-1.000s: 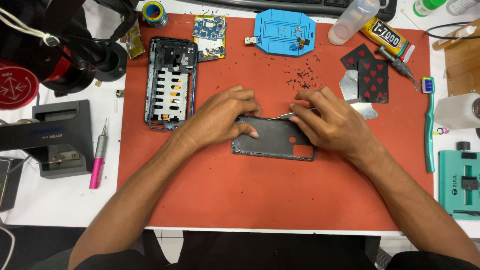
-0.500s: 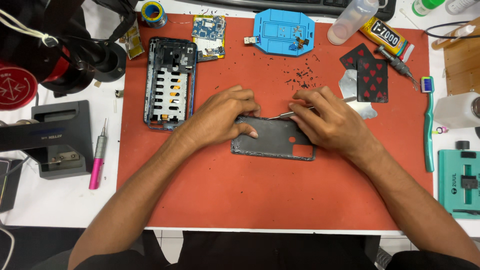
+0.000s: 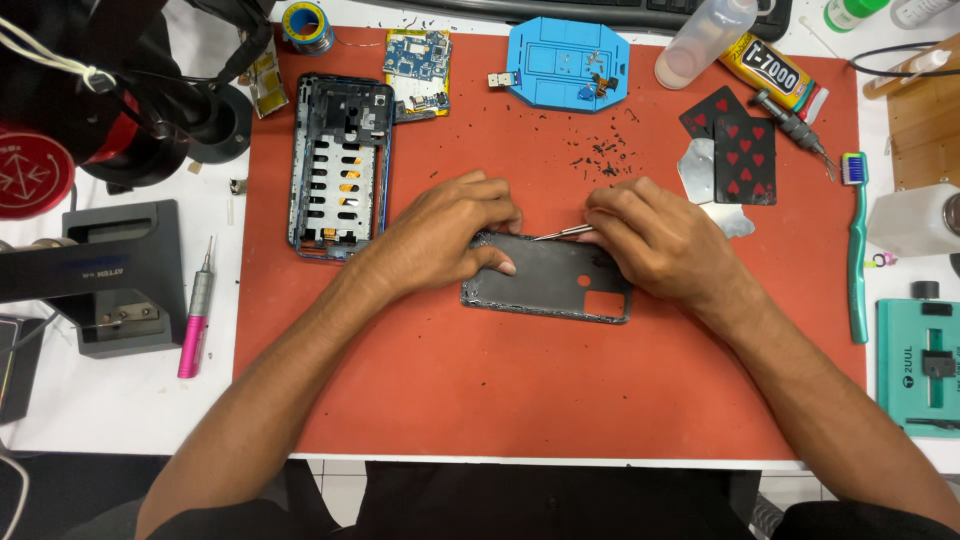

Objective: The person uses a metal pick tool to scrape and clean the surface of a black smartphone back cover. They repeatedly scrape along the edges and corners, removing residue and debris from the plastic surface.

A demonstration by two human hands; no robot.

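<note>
Dark grey phone back cover (image 3: 550, 280) lies flat, inner side up, near the centre of the red work mat (image 3: 560, 400) on the bench. Left hand (image 3: 445, 235) rests on the cover's left end; fingers are curled together and pressed down on its upper left corner, thumb lying on the inner surface. Right hand (image 3: 660, 240) sits over the cover's upper right edge, fingers pressed together and pinching metal tweezers (image 3: 560, 233). The tweezer tips point left and meet the cover's top edge, just beside the left fingertips.

Surroundings: a phone mid-frame (image 3: 340, 165) lies lengthwise on the mat, left of the left hand and apart from it. A blue circuit board (image 3: 418, 62) sits above it, and a blue repair pad (image 3: 567, 52) at the top centre. Small dark scraps (image 3: 600, 150) are scattered above the right hand. Two playing cards (image 3: 735, 145) lie to the right. A pink-handled tool (image 3: 196, 310) rests off the mat, on the left.
</note>
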